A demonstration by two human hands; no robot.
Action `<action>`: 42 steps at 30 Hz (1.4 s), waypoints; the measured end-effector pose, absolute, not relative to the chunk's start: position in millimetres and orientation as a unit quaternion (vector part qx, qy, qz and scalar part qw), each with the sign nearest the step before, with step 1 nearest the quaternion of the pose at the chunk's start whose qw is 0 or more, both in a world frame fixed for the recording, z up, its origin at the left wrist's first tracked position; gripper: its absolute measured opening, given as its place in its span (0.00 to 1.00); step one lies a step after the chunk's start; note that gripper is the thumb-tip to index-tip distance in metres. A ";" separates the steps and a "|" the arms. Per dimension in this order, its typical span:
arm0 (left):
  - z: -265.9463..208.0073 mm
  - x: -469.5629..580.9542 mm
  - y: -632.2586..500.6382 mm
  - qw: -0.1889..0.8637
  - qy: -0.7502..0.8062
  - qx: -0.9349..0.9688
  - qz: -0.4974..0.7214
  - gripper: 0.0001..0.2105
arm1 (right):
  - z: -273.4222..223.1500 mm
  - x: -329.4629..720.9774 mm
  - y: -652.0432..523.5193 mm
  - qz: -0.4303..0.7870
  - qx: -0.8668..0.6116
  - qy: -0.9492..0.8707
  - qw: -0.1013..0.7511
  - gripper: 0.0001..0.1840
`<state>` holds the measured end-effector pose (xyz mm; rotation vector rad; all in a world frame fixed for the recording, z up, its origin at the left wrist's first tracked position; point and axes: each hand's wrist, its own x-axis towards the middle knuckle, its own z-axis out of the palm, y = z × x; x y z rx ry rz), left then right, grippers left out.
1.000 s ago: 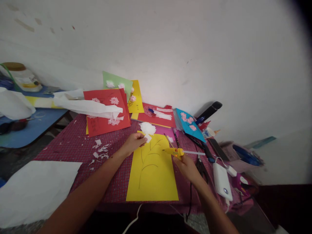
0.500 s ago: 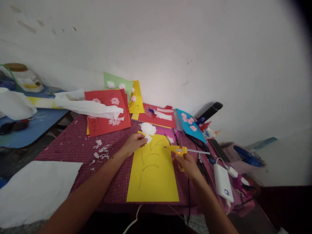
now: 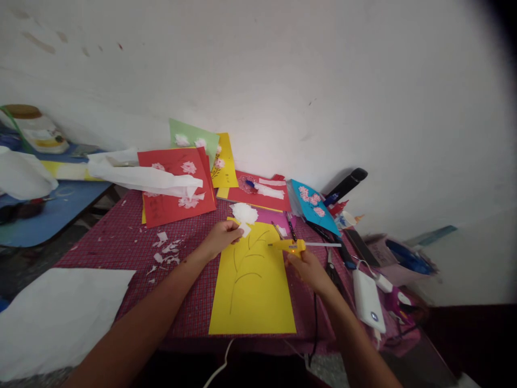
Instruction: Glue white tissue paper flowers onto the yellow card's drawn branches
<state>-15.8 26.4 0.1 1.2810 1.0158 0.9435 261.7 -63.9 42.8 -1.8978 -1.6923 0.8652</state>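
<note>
My left hand [image 3: 223, 237] pinches a small white paper piece [image 3: 244, 229] at the top left of a yellow sheet [image 3: 258, 307]. Curved branch lines are drawn on that sheet. Just beyond the fingers lies a bunch of white paper pieces [image 3: 244, 212]. My right hand [image 3: 309, 268] is wrapped round a yellow hot glue gun [image 3: 291, 246]. Its nozzle points left over the sheet's upper right part, and a clear glue stick [image 3: 323, 244] sticks out behind. A small orange light glows on the gun.
Red cards with pink paper flowers [image 3: 181, 210] lean at the back left, near paper scraps [image 3: 166, 253]. A blue flower card [image 3: 313, 202], scissors [image 3: 332, 267] and a white power bank [image 3: 368, 300] lie to the right. White paper [image 3: 60, 318] covers the left front.
The glue gun has tilted to nearly level and shifted slightly left, its glue stick now lying flatter. My left hand keeps its pinch on the paper piece. The whole view has shifted slightly.
</note>
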 end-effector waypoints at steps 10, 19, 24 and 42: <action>5.3 -15.8 24.3 0.596 0.431 0.542 0.405 0.12 | 69.7 244.2 -57.1 0.158 -0.696 -0.696 0.078 0.12; 5.2 -15.9 24.6 0.596 0.438 0.539 0.403 0.13 | 76.8 277.5 -60.4 0.423 -0.663 -0.555 0.271 0.14; 4.4 -16.0 25.1 0.589 0.440 0.547 0.400 0.13 | 45.3 307.9 -62.9 0.507 -0.638 -0.380 0.437 0.13; 5.7 -15.5 25.3 0.602 0.433 0.541 0.399 0.14 | 18.5 273.4 -63.7 0.551 -0.652 -0.310 0.420 0.13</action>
